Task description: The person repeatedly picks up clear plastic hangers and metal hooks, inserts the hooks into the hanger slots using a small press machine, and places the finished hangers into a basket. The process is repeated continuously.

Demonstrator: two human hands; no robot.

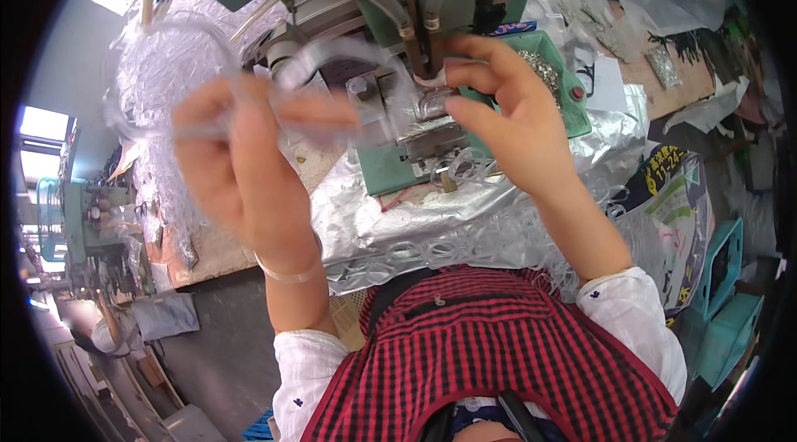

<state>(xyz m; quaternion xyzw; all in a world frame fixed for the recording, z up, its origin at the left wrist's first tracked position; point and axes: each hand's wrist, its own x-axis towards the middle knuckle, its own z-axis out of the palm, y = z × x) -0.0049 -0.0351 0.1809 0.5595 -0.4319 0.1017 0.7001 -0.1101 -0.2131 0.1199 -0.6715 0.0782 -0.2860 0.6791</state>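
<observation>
- The bendable clear plastic loops, ring-shaped and blurred [336, 50], are in the upper left-centre of the frame, between the left hand [241, 164] and the green metal bench machine [386, 176].
- To do this step well, I judge that the plastic should come flat and straight to the shiny metal work block [432, 102], without twisting.
- It is also wise that the fingertips stay out from under the two dark upright metal rods [423, 48], as the right hand [523, 122] is very near them.
- The right hand has its thumb and fingers spread, with a gap at the block, in the upper centre; I see no firm pinch there.
- The left hand reaches toward the block with the loops about its fingers; because of blur, I cannot tell whether it pinches them or how wide its grip is.
- More clear plastic rings [444, 253] lie on the silver foil sheet [361, 222] in the centre of the frame.
</observation>
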